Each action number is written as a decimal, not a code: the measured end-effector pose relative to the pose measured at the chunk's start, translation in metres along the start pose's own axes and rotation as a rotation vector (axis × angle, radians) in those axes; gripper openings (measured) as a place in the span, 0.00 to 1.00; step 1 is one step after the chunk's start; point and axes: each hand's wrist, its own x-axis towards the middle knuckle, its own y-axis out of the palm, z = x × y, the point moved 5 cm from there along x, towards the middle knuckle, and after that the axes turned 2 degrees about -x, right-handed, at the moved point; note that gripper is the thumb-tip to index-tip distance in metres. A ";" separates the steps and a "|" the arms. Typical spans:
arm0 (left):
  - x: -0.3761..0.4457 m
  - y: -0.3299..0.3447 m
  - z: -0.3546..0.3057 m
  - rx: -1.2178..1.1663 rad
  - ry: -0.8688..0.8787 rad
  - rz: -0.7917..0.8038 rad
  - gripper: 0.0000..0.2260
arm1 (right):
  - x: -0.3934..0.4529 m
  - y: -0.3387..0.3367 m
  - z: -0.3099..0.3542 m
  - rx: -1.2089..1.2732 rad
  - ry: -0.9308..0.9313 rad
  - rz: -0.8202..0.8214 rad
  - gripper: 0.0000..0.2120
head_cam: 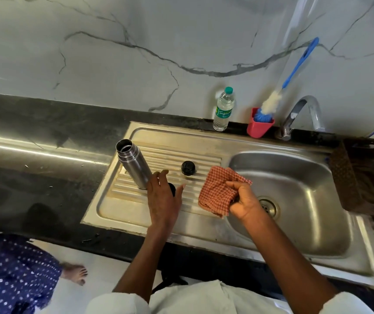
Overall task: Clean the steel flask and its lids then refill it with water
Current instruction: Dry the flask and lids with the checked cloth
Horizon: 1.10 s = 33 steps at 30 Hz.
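Head view: one flask (133, 165), two lids (188, 168).

1. The steel flask (133, 165) stands upright at the drainboard's (113, 207) left edge.
2. A black lid (188, 168) sits mid-drainboard.
3. Bare ribbed surface lies between flask and lid.
4. The basin (294, 177) is open beneath the tap (303, 114).

Flask (133, 165) left of lid (188, 168)
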 end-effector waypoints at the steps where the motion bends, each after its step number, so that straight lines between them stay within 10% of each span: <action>1: 0.006 0.000 -0.007 -0.022 0.019 -0.022 0.27 | 0.001 -0.004 0.001 -0.006 0.001 -0.011 0.22; 17: 0.078 0.076 -0.031 0.244 -0.088 0.356 0.18 | 0.018 -0.025 0.042 0.155 -0.062 0.123 0.09; 25: 0.055 0.092 -0.084 -1.029 -0.555 0.562 0.28 | 0.027 -0.059 0.057 0.116 -0.144 -0.023 0.08; 33: 0.014 0.103 -0.145 -1.399 -0.622 0.905 0.21 | 0.005 -0.089 0.087 0.135 -0.331 -0.089 0.28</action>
